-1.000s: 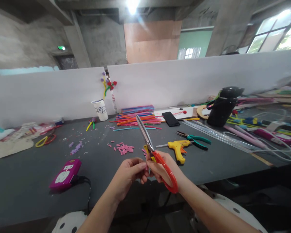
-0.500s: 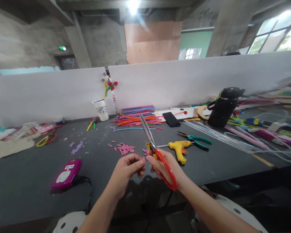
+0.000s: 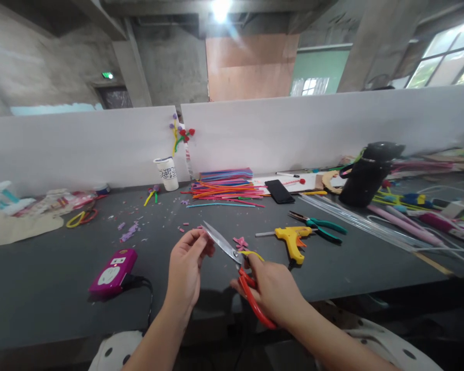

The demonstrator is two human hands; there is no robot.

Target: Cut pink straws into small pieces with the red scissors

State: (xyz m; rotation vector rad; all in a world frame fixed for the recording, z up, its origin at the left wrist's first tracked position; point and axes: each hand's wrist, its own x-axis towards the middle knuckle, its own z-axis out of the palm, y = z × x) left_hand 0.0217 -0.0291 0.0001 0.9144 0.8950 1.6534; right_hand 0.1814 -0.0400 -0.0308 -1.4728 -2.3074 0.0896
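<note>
My right hand (image 3: 276,288) is closed around the handles of a pair of scissors (image 3: 226,247) with red and yellow grips. The blades point up and left, and their tips reach the fingertips of my left hand (image 3: 187,263). Thumb and finger of that hand pinch a short piece of pink pipe cleaner (image 3: 204,233), mostly covered by the fingers. Several cut pink bits (image 3: 240,242) lie on the table beyond the scissors. More pink bits (image 3: 183,228) show just past my left hand, which hides most of their pile.
A bundle of coloured pipe cleaners (image 3: 228,188) lies at the back beside a white cup (image 3: 166,174) and a phone (image 3: 279,191). Rightward are a yellow glue gun (image 3: 292,242), green-handled pliers (image 3: 320,225) and a black jug (image 3: 367,175). A magenta box (image 3: 114,273) with a cable sits left.
The scissors have swung down leftward, bringing their tips to my left fingertips. My left hand has moved left and up, over the pink pile, and the right hand has dropped slightly.
</note>
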